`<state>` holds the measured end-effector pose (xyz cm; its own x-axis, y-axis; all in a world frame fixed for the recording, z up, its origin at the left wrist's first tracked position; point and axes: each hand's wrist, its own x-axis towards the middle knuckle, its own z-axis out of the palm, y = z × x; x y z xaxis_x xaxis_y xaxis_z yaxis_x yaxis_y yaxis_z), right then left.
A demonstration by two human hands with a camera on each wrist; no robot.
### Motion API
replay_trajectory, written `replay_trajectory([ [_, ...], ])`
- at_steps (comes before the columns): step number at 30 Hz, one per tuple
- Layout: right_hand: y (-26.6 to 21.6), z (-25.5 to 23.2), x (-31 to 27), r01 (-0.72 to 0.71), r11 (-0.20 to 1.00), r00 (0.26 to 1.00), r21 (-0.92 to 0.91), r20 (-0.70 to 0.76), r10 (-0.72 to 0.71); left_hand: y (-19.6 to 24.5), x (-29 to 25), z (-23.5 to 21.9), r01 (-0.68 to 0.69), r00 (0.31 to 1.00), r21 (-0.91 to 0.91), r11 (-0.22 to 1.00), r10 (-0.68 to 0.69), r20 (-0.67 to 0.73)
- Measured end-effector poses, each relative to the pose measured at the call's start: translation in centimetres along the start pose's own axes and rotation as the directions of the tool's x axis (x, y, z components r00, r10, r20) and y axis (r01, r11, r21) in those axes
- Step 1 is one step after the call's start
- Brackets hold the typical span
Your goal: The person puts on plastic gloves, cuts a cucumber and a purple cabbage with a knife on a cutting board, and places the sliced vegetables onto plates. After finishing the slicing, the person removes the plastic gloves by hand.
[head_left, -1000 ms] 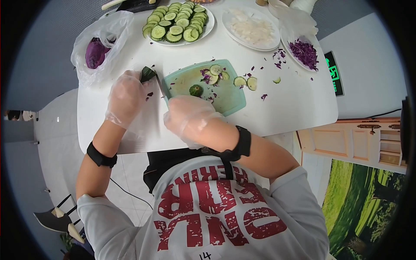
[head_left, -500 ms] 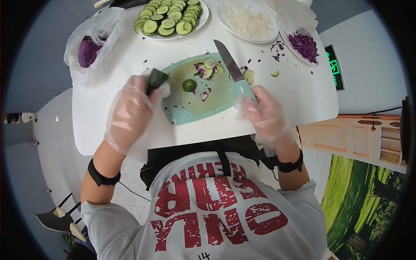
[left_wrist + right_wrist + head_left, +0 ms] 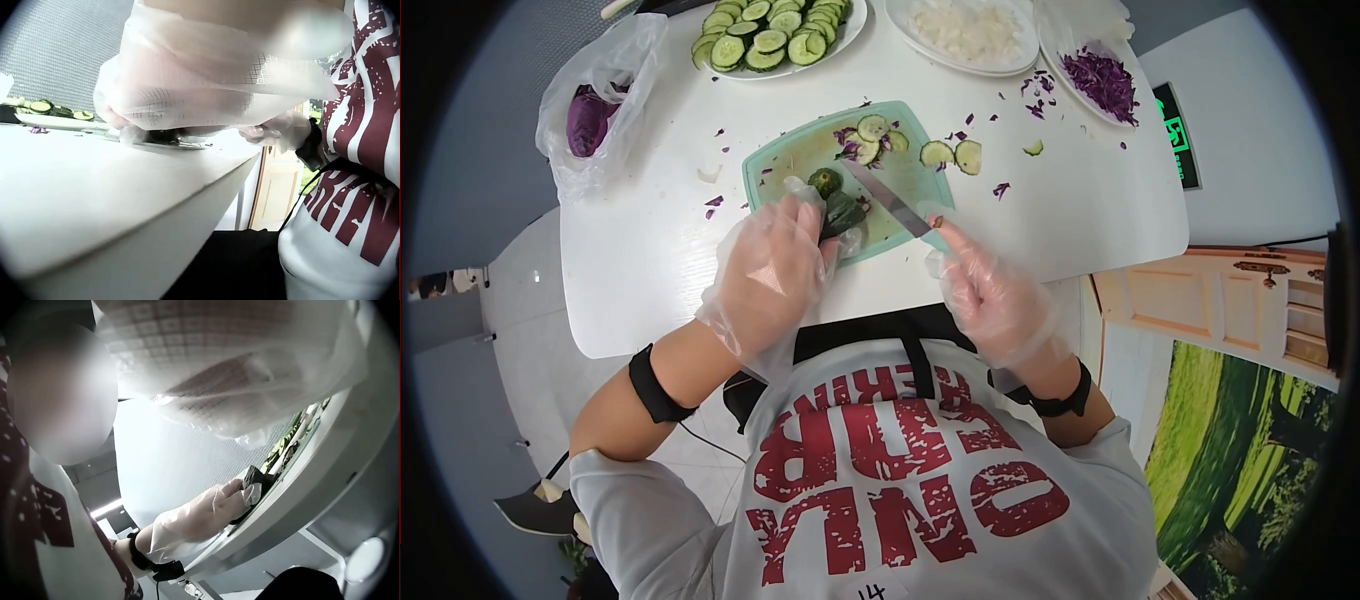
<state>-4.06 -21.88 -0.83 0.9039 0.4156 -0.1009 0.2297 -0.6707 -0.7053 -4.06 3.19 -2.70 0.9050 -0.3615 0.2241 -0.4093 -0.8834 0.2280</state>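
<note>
In the head view my gloved left hand (image 3: 768,268) holds a dark green piece of cucumber (image 3: 843,212) down at the near side of the light green cutting board (image 3: 925,150). My gloved right hand (image 3: 992,300) grips a knife (image 3: 892,203) by its handle, mostly hidden by the fingers. The blade points up and left over the board, just right of the cucumber piece. A cut cucumber end (image 3: 825,181) lies right behind that piece. Cucumber slices (image 3: 872,128) with purple cabbage shreds sit at the board's far side. The glove covers most of the left wrist view.
A plate of cucumber slices (image 3: 762,48), a plate of pale white slices (image 3: 970,35) and a plate of shredded purple cabbage (image 3: 1100,85) line the far side. A plastic bag (image 3: 640,75) with purple cabbage (image 3: 588,125) lies left. Loose slices (image 3: 967,157) lie right of the board.
My left hand has brought the cucumber piece rightward from the board's left edge onto the board. The knife, earlier raised at the board's right, has swung left and down over it.
</note>
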Motion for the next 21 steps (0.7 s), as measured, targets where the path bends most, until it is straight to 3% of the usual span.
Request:
replay_trajectory([
  [2, 0.6, 0.7, -0.1, 0.054, 0.996, 0.999, -0.069, -0.003, -0.054, -0.3, 0.0, 0.2, -0.048, 0.999, 0.048, 0.998, 0.048, 0.004],
  [4, 1.3, 1.4, -0.1, 0.277, 0.958, 0.951, -0.072, -0.124, -0.284, -0.6, -0.1, 0.3, -0.085, 0.995, 0.073, 0.994, 0.088, -0.040],
  [6, 1.5, 1.5, -0.1, 0.277, 0.957, 0.951, -0.084, -0.117, -0.286, -0.7, -0.1, 0.4, -0.118, 0.988, 0.099, 0.988, 0.127, -0.085],
  [11, 1.2, 1.5, -0.2, 0.285, 0.947, 0.951, -0.150, -0.083, -0.299, -0.9, 0.2, 0.4, -0.054, 0.999, 0.013, 0.998, 0.054, 0.010],
  [21, 1.3, 2.0, -0.5, 0.263, 0.945, 0.960, -0.194, -0.041, -0.276, -0.8, 0.5, 0.2, -0.008, 0.991, 0.066, 0.998, -0.001, 0.131],
])
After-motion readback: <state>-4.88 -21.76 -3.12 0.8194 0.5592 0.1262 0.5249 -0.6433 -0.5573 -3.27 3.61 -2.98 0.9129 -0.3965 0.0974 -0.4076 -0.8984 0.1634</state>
